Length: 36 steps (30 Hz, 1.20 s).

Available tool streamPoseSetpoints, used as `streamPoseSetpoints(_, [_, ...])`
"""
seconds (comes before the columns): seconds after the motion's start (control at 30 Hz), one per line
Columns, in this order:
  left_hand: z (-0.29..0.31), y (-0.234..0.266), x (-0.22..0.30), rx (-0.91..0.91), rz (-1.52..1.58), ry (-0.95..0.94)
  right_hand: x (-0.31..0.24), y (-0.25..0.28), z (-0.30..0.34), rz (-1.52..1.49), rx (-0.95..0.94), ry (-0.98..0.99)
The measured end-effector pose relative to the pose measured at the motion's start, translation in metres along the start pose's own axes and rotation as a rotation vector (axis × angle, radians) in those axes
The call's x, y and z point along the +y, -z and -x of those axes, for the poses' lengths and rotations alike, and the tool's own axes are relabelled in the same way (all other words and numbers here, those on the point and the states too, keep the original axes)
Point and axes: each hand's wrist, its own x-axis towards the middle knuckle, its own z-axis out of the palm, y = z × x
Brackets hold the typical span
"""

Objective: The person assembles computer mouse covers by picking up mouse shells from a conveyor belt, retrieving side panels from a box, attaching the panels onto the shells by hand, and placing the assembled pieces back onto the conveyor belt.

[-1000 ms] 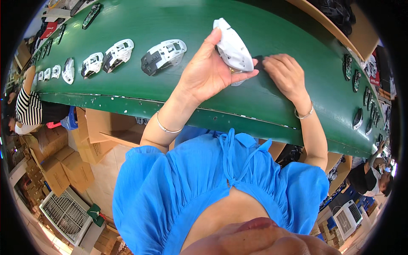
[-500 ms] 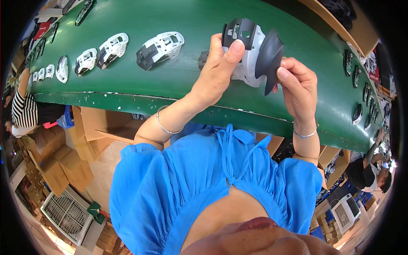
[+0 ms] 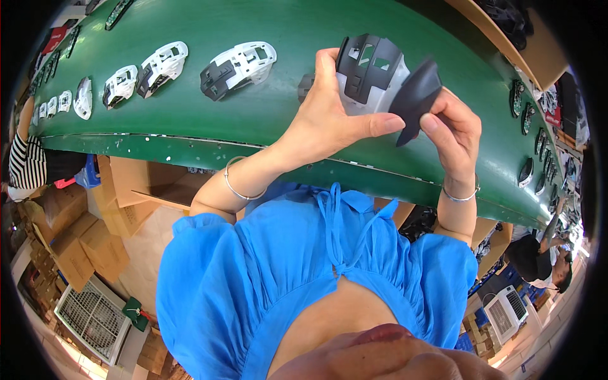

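Observation:
A white mouse shell with a black slotted panel (image 3: 370,69) is held up over the green bench. My left hand (image 3: 326,123) is closed round its left side, fingers partly hidden behind it. A dark, curved, wing-shaped cover piece (image 3: 415,95) stands at the shell's right side, pinched between the thumb and fingers of my right hand (image 3: 457,136). My left thumb stretches across to the lower part of this cover. Whether cover and shell are joined cannot be told. Behind my left hand, another dark part (image 3: 305,87) shows partly on the bench.
Similar white-and-black shells (image 3: 239,68) lie in a row leftward along the green bench (image 3: 209,120). Green circuit boards (image 3: 527,118) lie along the right. Cardboard boxes (image 3: 136,180) stand below the near edge. Other people work at far left (image 3: 28,158) and far right (image 3: 532,256).
The shell and cover have shifted slightly right and tilted, showing more of the black panel. My left thumb has moved from the shell's top down to the cover's lower part.

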Motion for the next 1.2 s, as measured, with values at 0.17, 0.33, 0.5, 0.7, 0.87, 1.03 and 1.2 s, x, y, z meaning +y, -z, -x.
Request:
streamPoseSetpoints(0.17, [0.001,0.002,-0.003,-0.021,0.011,0.006,-0.001,-0.001,-0.002,-0.036,-0.022,-0.013])
streamPoseSetpoints(0.33, [0.001,0.003,-0.008,-0.019,-0.118,-0.077,0.007,-0.001,-0.004,0.1,-0.101,-0.06])
streamPoseSetpoints(0.5, [0.002,0.005,-0.002,-0.012,-0.195,-0.088,0.007,-0.003,-0.006,0.079,-0.084,-0.097])
streamPoseSetpoints(0.7, [0.003,0.01,0.002,0.021,-0.384,-0.122,0.017,-0.011,-0.007,-0.039,0.013,-0.063])
streamPoseSetpoints(0.87, [0.003,0.01,0.003,-0.071,-0.328,-0.028,0.022,-0.011,-0.007,-0.149,-0.038,-0.138])
streamPoseSetpoints(1.03, [0.003,0.01,-0.002,-0.02,-0.387,-0.171,0.04,-0.01,-0.009,-0.564,0.162,-0.249])
streamPoseSetpoints(1.2, [0.001,0.016,-0.003,-0.027,-0.566,-0.312,0.041,-0.018,-0.007,-0.764,0.165,-0.297])
